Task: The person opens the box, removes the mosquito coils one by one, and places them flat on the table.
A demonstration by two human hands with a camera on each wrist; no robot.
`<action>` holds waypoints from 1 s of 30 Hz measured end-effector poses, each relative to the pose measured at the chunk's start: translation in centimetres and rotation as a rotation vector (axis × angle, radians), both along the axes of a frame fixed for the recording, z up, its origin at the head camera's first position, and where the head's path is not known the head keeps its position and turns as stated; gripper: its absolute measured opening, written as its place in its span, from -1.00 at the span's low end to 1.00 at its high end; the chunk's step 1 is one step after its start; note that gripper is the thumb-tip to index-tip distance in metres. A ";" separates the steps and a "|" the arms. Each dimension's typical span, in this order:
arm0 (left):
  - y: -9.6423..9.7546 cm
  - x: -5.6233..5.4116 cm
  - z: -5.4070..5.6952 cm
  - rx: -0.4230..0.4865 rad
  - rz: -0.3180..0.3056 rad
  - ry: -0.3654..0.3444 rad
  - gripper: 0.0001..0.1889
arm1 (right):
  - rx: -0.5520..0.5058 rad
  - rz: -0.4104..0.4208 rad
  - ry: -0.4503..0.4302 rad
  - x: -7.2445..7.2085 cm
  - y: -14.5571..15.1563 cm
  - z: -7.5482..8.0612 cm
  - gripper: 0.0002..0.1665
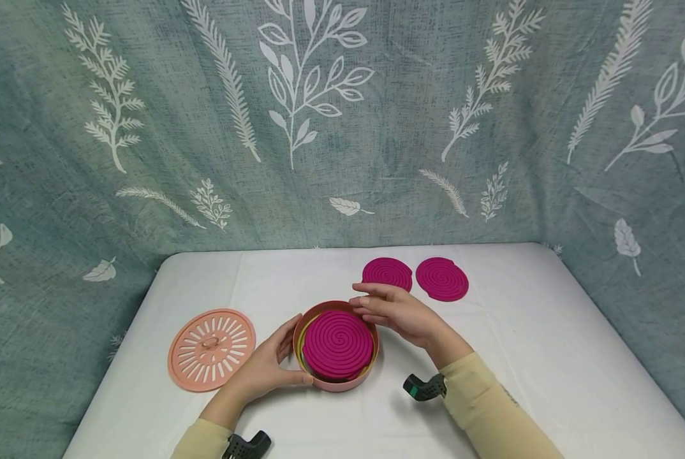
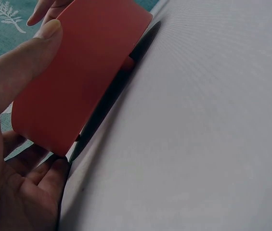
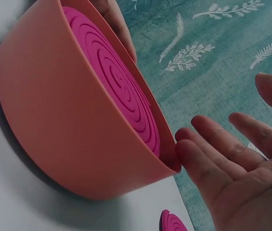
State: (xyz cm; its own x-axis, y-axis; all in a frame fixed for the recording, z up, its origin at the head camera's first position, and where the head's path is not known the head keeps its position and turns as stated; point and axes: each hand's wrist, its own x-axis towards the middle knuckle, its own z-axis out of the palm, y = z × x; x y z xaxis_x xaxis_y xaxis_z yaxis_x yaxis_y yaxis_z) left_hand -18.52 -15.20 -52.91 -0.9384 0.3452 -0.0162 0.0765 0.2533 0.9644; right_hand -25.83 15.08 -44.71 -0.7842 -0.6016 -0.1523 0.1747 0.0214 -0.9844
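So, left hand (image 1: 269, 370) grips the salmon bowl (image 3: 58, 120), likely steadying it; magenta coil (image 1: 338, 344) inside. Bowl's well in from the table's (image 1: 537, 338) far edge. Right hand (image 1: 398, 314) loose at rim, grasping nothing.

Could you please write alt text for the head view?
A person's left hand holds a round pink box with a magenta spiral inside, the right hand at its rim. A slotted lid lies to its left, two more spirals behind.
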 end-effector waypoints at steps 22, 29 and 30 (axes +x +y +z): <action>0.1 0.1 0.6 -0.001 -0.001 0.003 0.29 | 0.267 -0.004 0.149 0.5 -2.4 0.6 -0.31; 0.1 0.1 0.5 -0.018 0.002 0.008 0.29 | 0.317 -0.007 0.165 0.8 -2.5 0.6 -0.29; 0.1 0.1 0.5 -0.018 0.001 0.008 0.29 | 0.313 -0.005 0.163 0.8 -2.5 0.5 -0.27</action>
State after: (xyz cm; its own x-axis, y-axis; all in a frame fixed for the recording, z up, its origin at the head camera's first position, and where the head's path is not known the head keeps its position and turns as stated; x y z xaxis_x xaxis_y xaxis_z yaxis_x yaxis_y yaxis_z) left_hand -18.37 -15.07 -52.41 -0.9390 0.3436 -0.0151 0.0838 0.2711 0.9589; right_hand -25.08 12.61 -44.17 -0.8160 -0.5419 -0.2011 0.0162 0.3263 -0.9451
